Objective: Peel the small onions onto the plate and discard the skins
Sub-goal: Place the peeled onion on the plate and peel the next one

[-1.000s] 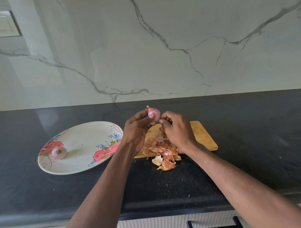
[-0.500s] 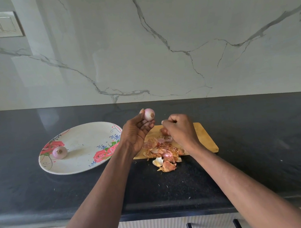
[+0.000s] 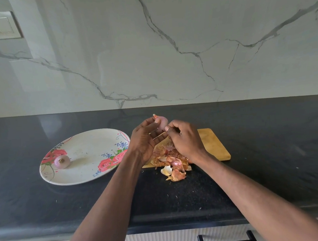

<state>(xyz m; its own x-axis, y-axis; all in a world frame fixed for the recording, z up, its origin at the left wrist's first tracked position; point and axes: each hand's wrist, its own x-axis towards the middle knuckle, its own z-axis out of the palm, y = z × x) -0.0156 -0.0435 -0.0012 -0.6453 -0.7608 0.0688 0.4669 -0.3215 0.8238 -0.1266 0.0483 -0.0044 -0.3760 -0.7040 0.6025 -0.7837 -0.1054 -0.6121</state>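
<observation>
Above the far end of the wooden cutting board [image 3: 211,142], the left hand [image 3: 144,140] grips a small pink onion [image 3: 162,123] between thumb and curled fingers, a wisp of skin sticking up at its tip. Just right of it, the right hand [image 3: 186,139] has its fingertips pinched against the onion's lower side; whether they hold a strip of skin cannot be told. A heap of onion skins [image 3: 172,161] covers the board's near left corner and spills onto the black counter [image 3: 272,168]. Left of the board lies the flowered plate [image 3: 90,175], one peeled onion [image 3: 62,161] resting near its left rim
</observation>
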